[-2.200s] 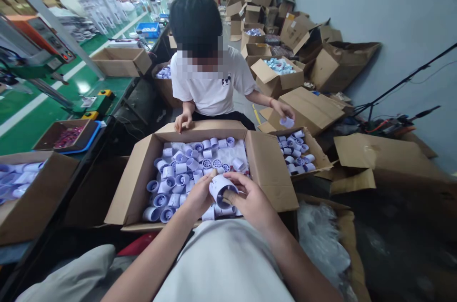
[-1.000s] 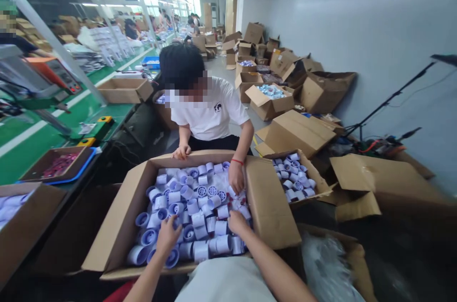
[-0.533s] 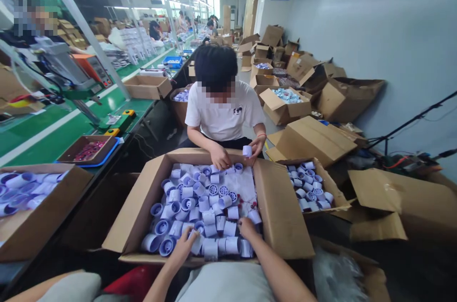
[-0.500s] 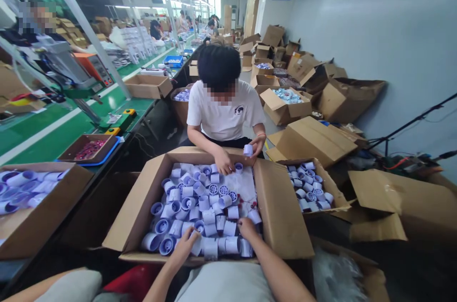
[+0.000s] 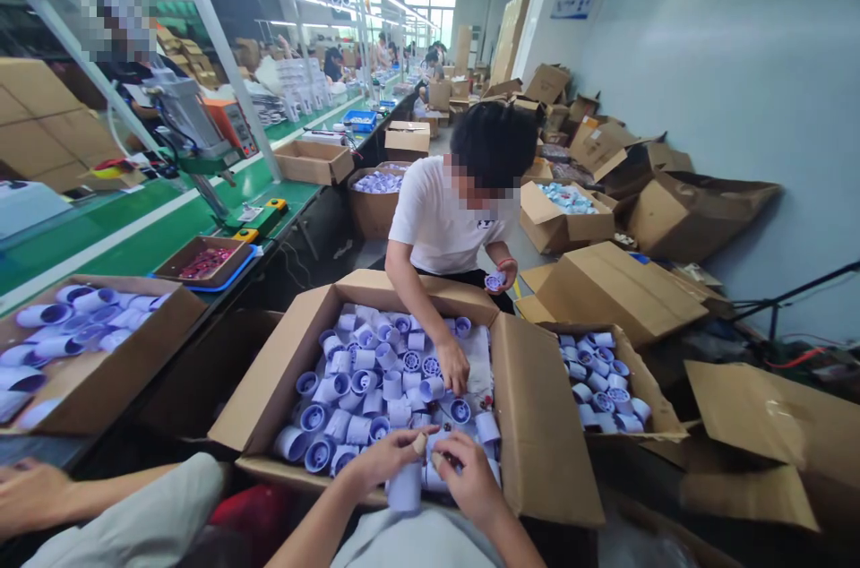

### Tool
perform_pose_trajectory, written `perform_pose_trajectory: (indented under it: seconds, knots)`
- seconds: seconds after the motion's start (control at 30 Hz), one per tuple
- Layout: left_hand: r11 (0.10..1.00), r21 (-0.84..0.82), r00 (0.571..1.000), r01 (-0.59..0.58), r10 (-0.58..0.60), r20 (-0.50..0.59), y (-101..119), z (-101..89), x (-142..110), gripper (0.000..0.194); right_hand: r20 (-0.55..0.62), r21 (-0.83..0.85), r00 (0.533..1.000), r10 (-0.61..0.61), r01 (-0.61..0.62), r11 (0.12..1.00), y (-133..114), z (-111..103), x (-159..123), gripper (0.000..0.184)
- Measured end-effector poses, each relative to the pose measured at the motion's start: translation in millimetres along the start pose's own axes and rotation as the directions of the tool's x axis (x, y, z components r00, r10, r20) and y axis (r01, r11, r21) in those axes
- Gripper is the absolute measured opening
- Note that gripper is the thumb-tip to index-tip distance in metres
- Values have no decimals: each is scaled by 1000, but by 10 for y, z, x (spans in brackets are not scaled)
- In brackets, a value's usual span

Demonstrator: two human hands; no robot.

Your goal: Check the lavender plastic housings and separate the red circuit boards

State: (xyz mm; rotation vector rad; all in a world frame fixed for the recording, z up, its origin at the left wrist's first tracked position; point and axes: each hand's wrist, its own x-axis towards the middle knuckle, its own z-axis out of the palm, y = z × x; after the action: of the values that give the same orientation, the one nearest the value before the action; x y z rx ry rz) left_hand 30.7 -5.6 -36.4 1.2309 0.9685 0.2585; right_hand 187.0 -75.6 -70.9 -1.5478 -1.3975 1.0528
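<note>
A big open cardboard box (image 5: 530,425) in front of me is full of several white-and-blue plastic caps (image 5: 376,371). My left hand (image 5: 382,459) and my right hand (image 5: 467,483) meet at the box's near edge, fingers curled around one white cap (image 5: 406,487) held between them. A person in a white T-shirt (image 5: 436,223) sits across the box. One hand of that person (image 5: 455,365) reaches into the caps; the other hand (image 5: 505,274) holds a cap near the chest.
A smaller box of caps (image 5: 608,375) stands to the right, another box of caps (image 5: 100,371) at the left. A green conveyor line (image 5: 134,236) runs along the left. Empty cartons (image 5: 618,290) pile by the right wall. Someone's hand (image 5: 27,492) shows at bottom left.
My hands left the caps in the box and came together on one white cap at the near edge. The person opposite now reaches one hand deep into the box. The view swung left.
</note>
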Motion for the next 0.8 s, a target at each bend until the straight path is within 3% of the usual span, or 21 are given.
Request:
perform_pose_trajectory:
  seconds: [0.13,0.23,0.3,0.37,0.5,0.6,0.8]
  knots:
    - [999,-53,999,-12,15,45,65,29,68,50,32,-12,999,24,-24,1000,-92,-104,-54,17]
    - [967,239,995,-93,99,-13,125,62,96,45,-62,81,994,86,-81,993,-103,-182,-37,23]
    - [854,500,986,-143,168,-5,195,101,81,37,-129,181,982,138,-113,977,-132,-225,-14,28]
    - [706,692,984,-147,175,31,278,147,45,29,-121,248,978,167,-133,960,-188,-252,20,34]
    - [510,851,986,-122,163,43,419,209,-20,24,6,330,982,191,-182,926,-313,-285,106,21]
    - [514,846,983,-138,175,54,487,180,-44,28,117,512,955,273,-294,807,-370,-352,130,23]
    - [642,731,965,-231,244,91,585,46,-112,32,251,846,924,288,-354,399,-419,-530,-18,35]
